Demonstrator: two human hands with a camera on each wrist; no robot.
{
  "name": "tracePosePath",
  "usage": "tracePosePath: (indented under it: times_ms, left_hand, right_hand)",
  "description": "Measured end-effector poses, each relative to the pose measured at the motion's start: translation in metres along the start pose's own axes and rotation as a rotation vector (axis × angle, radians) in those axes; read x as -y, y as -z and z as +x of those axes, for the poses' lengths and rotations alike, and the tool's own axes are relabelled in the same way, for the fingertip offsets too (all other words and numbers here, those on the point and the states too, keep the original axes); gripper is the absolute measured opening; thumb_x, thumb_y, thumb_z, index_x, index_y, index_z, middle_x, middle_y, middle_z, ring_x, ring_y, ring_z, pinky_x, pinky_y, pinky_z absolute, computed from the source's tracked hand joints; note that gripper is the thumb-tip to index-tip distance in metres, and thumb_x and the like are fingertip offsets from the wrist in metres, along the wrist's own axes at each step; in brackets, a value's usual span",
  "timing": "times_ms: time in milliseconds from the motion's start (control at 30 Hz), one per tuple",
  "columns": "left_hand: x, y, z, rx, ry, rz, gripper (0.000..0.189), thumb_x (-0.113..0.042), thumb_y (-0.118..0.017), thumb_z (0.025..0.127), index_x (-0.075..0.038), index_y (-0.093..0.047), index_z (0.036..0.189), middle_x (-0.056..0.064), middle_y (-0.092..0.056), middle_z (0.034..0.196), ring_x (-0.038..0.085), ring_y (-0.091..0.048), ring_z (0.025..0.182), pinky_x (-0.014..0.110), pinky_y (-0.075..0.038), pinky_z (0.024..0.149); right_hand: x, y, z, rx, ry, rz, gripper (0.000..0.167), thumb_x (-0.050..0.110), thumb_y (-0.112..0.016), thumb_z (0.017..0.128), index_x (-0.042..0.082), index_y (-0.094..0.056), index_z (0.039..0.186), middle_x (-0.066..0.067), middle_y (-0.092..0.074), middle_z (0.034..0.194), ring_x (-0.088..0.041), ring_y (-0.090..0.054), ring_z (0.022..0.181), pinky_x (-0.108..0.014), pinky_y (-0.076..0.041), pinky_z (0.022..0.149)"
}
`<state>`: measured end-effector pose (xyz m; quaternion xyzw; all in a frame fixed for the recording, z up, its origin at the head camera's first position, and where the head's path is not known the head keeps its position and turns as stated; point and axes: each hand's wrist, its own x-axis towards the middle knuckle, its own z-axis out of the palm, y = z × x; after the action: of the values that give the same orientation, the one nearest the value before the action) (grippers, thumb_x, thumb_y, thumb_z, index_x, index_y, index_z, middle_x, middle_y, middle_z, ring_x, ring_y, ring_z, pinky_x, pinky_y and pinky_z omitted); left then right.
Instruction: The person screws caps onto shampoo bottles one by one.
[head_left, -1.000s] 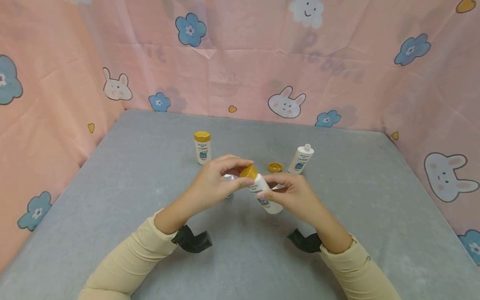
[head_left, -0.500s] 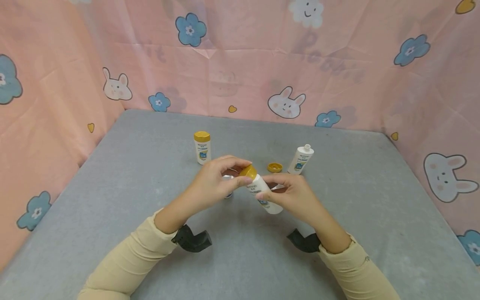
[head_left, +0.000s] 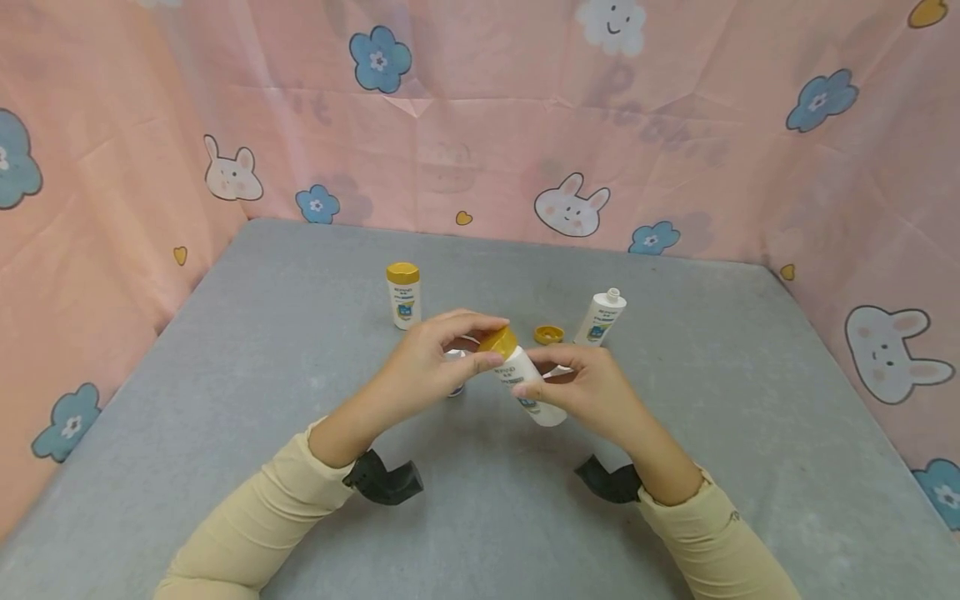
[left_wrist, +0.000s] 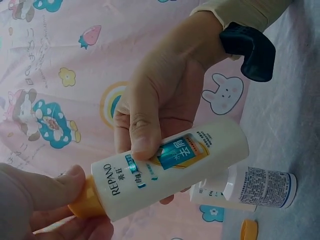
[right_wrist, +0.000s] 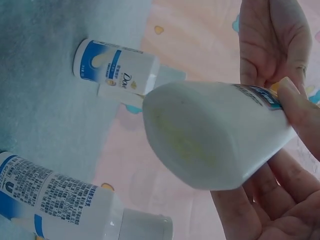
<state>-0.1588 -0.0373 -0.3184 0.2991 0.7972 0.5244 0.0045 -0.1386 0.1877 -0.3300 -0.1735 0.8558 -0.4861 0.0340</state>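
Observation:
My left hand (head_left: 431,358) pinches the gold cap (head_left: 500,342) of a white shampoo bottle (head_left: 528,392) between thumb and fingers. The bottle's body is gripped by my right hand (head_left: 588,387), thumb on the label side. It is tilted above the table, cap end up and to the left. The left wrist view shows the cap (left_wrist: 87,200) seated against the bottle's shoulder, and the label (left_wrist: 175,152) reads REPAND. In the right wrist view the bottle's flat base (right_wrist: 187,137) faces the camera.
A gold-capped white bottle (head_left: 404,298) stands at the back left. Back right is a capless white bottle (head_left: 602,318) beside a loose gold cap (head_left: 549,334). Behind my hands stand a Dove bottle (right_wrist: 117,67) and another text-covered bottle (right_wrist: 55,200), mostly hidden in the head view.

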Motion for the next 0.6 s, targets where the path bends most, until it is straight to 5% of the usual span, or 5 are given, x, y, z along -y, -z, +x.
tracePosePath:
  times_ms: [333,600]
  left_hand:
    - [0.0026,0.0003,-0.0002,0.007,-0.039,-0.014,0.032,-0.008,-0.071,0.091,-0.005,-0.070,0.123,0.007,-0.070,0.119,0.016,-0.067,0.100,0.026,-0.058,0.089]
    - [0.0008,0.0035,0.0003,0.048,0.032,-0.048,0.036,-0.012,-0.069,0.093,-0.007,-0.066,0.129,0.006,-0.067,0.125,0.018,-0.065,0.108,0.030,-0.056,0.096]
  right_hand:
    - [-0.0005,-0.0001,-0.0007,0.013,0.039,-0.020,0.030,0.012,-0.081,0.082,0.003,-0.075,0.110,-0.012,-0.074,0.106,-0.017,-0.068,0.092,-0.024,-0.061,0.077]
    - [0.0000,0.0008,-0.0006,0.018,0.025,-0.026,0.032,0.015,-0.080,0.084,0.002,-0.074,0.113,-0.014,-0.074,0.107,-0.021,-0.069,0.094,-0.029,-0.062,0.079]
